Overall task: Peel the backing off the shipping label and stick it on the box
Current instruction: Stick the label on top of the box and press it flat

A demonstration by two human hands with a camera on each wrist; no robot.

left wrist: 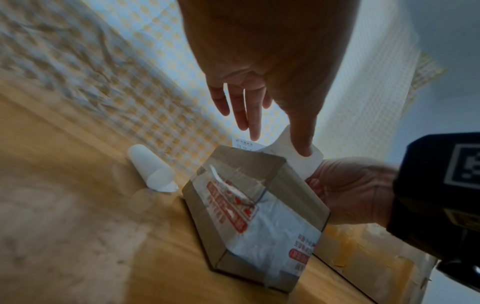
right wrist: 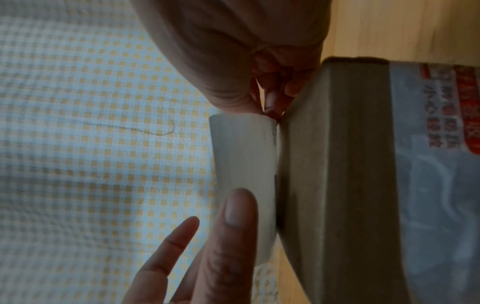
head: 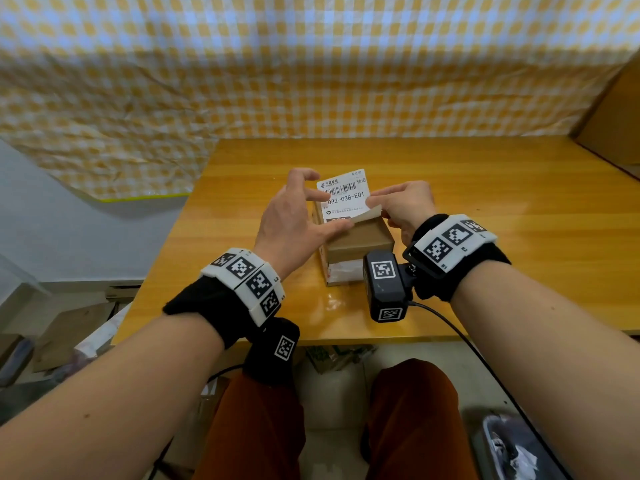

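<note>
A small brown cardboard box (head: 360,242) (left wrist: 228,224) (right wrist: 345,174) stands on the wooden table (head: 485,209). The white shipping label (head: 346,194) with a barcode is held tilted just above the box top. My right hand (head: 398,204) (right wrist: 270,96) pinches its right edge. My left hand (head: 294,216) (left wrist: 259,98) has its fingers straight and spread, and the thumb (left wrist: 302,142) presses on the label's near corner (left wrist: 309,162). The label's pale underside (right wrist: 244,160) faces the right wrist camera. A curled white backing sheet (left wrist: 153,168) lies on the table left of the box.
A yellow-and-white checked cloth (head: 311,81) hangs behind the table. A big cardboard carton (head: 616,116) stands at the far right. The table's near edge is close to my knees, and a bin (head: 512,448) sits on the floor at the right.
</note>
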